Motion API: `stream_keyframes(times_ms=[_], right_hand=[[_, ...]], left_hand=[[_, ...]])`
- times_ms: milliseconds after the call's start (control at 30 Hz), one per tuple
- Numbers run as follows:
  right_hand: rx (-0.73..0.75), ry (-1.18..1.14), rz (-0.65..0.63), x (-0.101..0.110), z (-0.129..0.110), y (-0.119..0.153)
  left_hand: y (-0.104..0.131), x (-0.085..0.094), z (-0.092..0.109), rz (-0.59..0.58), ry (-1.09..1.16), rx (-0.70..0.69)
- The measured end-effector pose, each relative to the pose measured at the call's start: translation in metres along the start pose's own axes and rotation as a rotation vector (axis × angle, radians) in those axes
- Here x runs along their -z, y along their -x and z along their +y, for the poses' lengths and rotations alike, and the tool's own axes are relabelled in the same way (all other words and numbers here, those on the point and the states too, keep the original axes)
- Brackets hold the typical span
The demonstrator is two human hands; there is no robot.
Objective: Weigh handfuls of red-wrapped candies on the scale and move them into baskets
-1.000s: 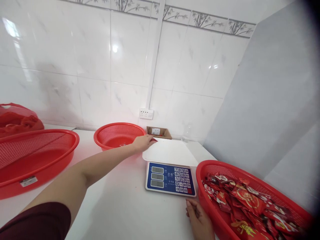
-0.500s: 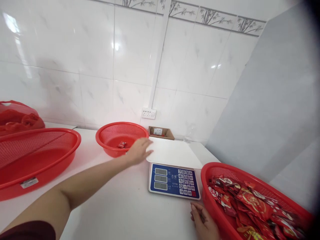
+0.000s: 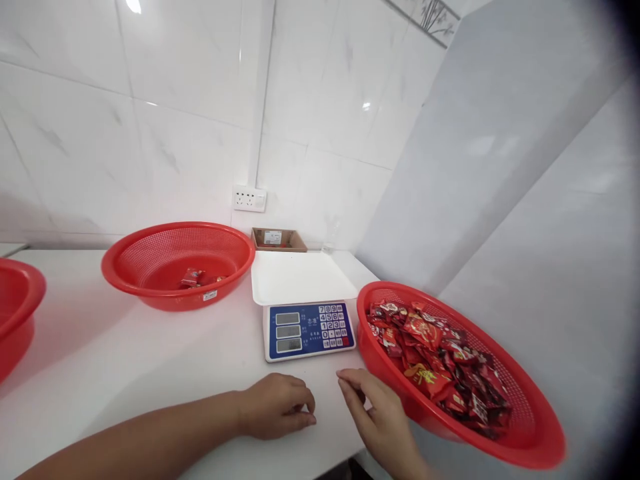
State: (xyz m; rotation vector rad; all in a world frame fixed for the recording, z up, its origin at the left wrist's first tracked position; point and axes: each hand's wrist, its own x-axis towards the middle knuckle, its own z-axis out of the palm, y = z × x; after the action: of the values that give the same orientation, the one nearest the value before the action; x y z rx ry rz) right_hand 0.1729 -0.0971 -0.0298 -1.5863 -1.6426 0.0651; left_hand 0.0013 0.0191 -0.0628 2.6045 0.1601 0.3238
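My left hand (image 3: 280, 405) rests low over the white table (image 3: 165, 353), its fingers loosely curled and the thumb apart from them. Nothing shows in it. My right hand (image 3: 377, 417) is beside the near left wall of a red basket (image 3: 543, 433), with thumb and forefinger tips drawn together and no object visible between them. Red wrapped packets (image 3: 435, 353) are heaped in that basket. Beyond both hands stands an electronic weighing scale (image 3: 309, 332) with a blue keypad panel. Its white pan (image 3: 300, 277) bears nothing.
A round red basket (image 3: 145, 290) with several small packets in it sits left of the scale. Another red basket (image 3: 20, 293) is cut off at the left edge. A cardboard box (image 3: 293, 241) stands by the wall under a socket (image 3: 250, 199). A grey wall (image 3: 480, 167) bounds the right.
My left hand has drawn back from beside the scale pan to the near table. The round basket with few packets now sits further left of the scale. The view has turned down and right.
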Motion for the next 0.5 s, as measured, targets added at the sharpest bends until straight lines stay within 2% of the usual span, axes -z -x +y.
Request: stream_keyframes(times_ms=[100,200,300,400,500], right_hand=[[0.027,0.119,-0.010,0.031,-0.014,-0.016],[-0.140,0.233,0.002,0.059,-0.008,-0.040],[-0.349,0.300,-0.029,0.079,0.013,-0.062],[-0.528,0.285,-0.186,0.090,0.043,-0.073],[-0.552,0.299,-0.357,0.090,0.070,-0.076]], left_hand=[[0.000,0.004,-0.001,-0.027,0.059,0.025],[-0.001,0.005,-0.001,-0.051,0.088,0.023],[-0.002,0.006,-0.002,-0.080,0.127,0.048],[-0.003,0.007,-0.004,-0.093,0.166,0.076],[-0.004,0.008,-0.006,-0.097,0.189,0.087]])
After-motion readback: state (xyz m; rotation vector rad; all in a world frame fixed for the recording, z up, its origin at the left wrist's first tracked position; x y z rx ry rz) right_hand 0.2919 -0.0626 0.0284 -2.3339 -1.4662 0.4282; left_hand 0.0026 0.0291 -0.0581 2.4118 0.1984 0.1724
